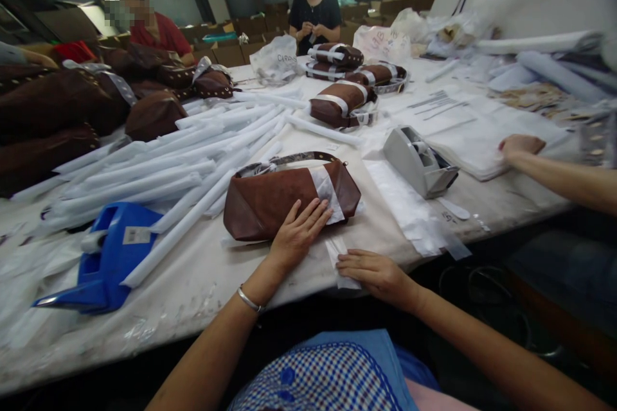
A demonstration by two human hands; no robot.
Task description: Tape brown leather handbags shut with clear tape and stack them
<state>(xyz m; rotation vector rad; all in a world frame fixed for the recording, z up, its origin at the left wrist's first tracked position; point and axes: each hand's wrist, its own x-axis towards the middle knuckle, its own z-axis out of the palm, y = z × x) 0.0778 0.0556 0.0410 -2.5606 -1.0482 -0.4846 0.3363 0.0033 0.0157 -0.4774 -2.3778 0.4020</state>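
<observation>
A brown leather bag (274, 196) lies on the white table (193, 282) in front of me, with a white paper band (325, 189) wrapped round its right part. My left hand (299, 231) rests flat on the bag's front, fingers stretched towards the band. My right hand (371, 270) lies near the table's front edge, fingers pressing the loose end of a white paper strip (340, 257) onto the table.
Several rolled white paper tubes (183, 160) lie left of the bag, with a blue plastic scoop (108, 257). A grey tape dispenser (419, 160) stands at right. Banded brown bags (342, 103) sit further back. A co-worker's hand (518, 144) reaches in from the right; two people stand behind.
</observation>
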